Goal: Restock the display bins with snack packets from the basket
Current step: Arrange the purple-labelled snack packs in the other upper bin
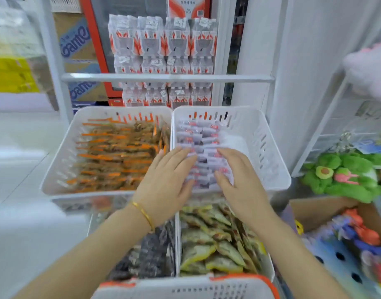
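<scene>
Bare left hand (166, 180), bare right hand (239, 182), bare forearms, a thin gold-coloured bangle (143, 213), perhaps metal, on the left wrist.

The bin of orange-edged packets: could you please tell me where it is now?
The bin of orange-edged packets sits at upper left in the head view, beside the bin of white packets, where the left hand and right hand rest.

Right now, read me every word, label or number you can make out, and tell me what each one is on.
"Gante", cut off at the edge: blue letters on the upper cardboard box.
"Gante", partly hidden: the lower cardboard box.
Too blurred to read: labels on the water bottle packs.
Too blurred: Chinese print on the red and white carton.
Too blurred: print on the snack packets.
</scene>
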Demonstrator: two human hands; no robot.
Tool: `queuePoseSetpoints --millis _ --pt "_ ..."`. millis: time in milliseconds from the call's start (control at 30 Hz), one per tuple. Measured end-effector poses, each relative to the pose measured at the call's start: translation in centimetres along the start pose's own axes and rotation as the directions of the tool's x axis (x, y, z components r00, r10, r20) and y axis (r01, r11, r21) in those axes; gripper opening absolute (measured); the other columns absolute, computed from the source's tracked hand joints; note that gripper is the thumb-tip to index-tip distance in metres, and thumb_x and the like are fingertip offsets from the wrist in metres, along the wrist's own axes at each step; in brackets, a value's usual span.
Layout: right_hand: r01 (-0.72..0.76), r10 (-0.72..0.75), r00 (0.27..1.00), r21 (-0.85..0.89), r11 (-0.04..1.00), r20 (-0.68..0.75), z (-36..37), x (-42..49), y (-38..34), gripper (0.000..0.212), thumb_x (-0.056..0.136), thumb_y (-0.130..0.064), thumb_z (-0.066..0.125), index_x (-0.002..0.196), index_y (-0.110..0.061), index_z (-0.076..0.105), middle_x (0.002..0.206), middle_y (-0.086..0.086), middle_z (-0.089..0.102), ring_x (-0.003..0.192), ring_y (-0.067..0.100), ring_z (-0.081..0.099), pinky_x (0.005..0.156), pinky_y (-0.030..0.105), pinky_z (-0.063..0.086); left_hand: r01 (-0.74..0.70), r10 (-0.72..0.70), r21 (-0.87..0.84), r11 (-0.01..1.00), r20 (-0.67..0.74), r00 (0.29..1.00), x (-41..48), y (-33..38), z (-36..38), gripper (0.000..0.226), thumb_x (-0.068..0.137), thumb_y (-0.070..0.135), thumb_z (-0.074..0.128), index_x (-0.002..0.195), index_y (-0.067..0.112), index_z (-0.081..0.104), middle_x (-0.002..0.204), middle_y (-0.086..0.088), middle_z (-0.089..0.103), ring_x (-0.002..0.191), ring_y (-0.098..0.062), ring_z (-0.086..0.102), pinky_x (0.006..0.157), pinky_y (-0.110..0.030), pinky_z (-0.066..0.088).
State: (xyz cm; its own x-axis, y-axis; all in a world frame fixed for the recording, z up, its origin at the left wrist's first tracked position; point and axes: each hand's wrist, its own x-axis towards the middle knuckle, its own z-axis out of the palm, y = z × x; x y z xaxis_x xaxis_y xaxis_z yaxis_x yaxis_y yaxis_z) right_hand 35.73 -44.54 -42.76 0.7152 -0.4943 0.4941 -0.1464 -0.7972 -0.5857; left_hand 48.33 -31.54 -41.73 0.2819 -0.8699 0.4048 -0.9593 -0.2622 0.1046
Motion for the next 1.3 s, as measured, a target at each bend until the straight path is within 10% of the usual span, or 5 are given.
queuePoseSetpoints --millis 200,500,767,967,1300 --pt "-0.188 0.166 0.955 0.069 0.980 0.244 3.7 -16.8 -4.2 0.039 0.094 -0.024 0.050 0.133 -0.018 0.049 0.129 -0.004 0.049 0.120 0.010 0.045 0.099 0.016 0.032 0.019 -0.017 -0.003 1.000 0.278 0.961 -18.2 3.7 -0.3 0.053 0.083 0.038 0.038 0.128 0.015 0.054 0.139 -0.009 0.049 0.132 -0.029 0.041 0.105 -0.050 0.032" --pt "-0.322 0.412 0.410 -0.293 0.900 0.814 14.7 -32.1 0.7 0.043 0.099 -0.023 0.048 0.140 -0.015 0.040 0.146 0.006 0.041 0.129 0.023 0.044 0.105 0.036 0.037 -0.055 -0.141 0.218 0.974 0.781 0.609 -28.2 3.2 1.7 0.056 0.098 0.041 0.035 0.148 0.023 0.017 0.157 -0.002 0.007 0.144 -0.022 0.005 0.114 -0.036 0.015" --pt "-0.224 0.501 0.473 -0.450 0.864 0.725 26.5 -32.1 1.1 0.038 0.091 -0.039 0.059 0.128 -0.030 0.054 0.160 0.005 -0.003 0.144 0.038 0.005 0.112 0.051 0.026 -0.042 -0.169 0.228 0.973 0.821 0.545 -32.1 0.2 2.0 0.051 0.097 0.042 0.034 0.143 0.021 0.027 0.153 -0.005 0.016 0.143 -0.024 0.007 0.115 -0.040 0.021" --pt "-0.165 0.576 0.342 -0.556 0.814 0.742 31.3 -32.4 1.2 0.063 0.074 -0.059 0.069 0.130 -0.040 0.046 0.158 0.003 -0.019 0.139 0.045 0.011 0.110 0.060 0.019 0.024 -0.192 0.211 0.977 0.828 0.526 -33.1 -1.1 2.2 0.049 0.096 0.040 0.035 0.141 0.021 0.030 0.150 -0.004 0.020 0.142 -0.024 0.008 0.114 -0.040 0.023" --pt "-0.414 0.475 0.464 -0.291 0.862 0.748 28.7 -33.3 2.1 0.026 0.074 -0.027 0.078 0.064 -0.028 0.054 0.112 0.013 0.060 0.093 0.026 0.059 0.075 0.035 0.051 0.035 -0.177 0.185 0.982 0.845 0.504 -31.4 0.0 2.8 0.045 0.097 0.037 0.038 0.138 0.018 0.035 0.147 -0.007 0.026 0.138 -0.024 0.020 0.109 -0.041 0.032"
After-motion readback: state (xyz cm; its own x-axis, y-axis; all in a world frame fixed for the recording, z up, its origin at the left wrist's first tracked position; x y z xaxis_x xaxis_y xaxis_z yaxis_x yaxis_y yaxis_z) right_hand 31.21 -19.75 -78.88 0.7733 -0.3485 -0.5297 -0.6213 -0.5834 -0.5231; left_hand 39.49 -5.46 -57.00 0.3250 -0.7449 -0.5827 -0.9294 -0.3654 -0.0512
